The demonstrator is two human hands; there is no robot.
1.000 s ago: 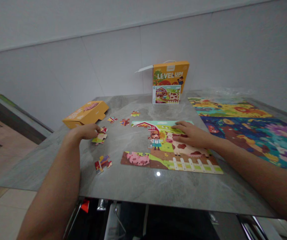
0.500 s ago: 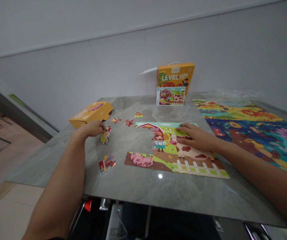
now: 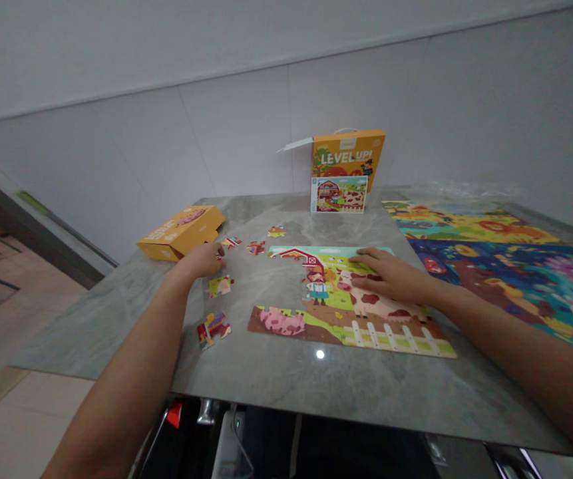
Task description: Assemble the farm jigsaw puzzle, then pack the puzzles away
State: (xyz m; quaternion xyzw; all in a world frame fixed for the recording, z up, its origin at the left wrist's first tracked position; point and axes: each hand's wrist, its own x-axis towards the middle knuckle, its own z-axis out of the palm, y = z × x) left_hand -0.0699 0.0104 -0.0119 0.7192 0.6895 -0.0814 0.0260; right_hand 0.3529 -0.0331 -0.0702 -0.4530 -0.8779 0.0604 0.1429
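L hand point(image 3: 207, 259): fingertips bent down at a loose pc. point(image 3: 219, 257); mostly hidden by fingers, so can't tell if gripped. R hand point(image 3: 388, 274): palm down, fingers spread, clenching nothing, resting on puzzle point(image 3: 339, 296). Puzzle lies flat on grey table point(image 3: 271, 369), unfilled at L. Handling (judged): thin card, light, stiffish, smooth; joints may part if lifted. Hold pcs. by 2 opp. edges; steady puzzle flat from above. Orientation: long axis approx. L–R, R end slightly nearer wearer; fence edge toward wearer, sky edge away. Green pc. point(image 3: 221, 286) flat, just nearside of L hand. Orange box point(image 3: 181, 233) beyond L hand.
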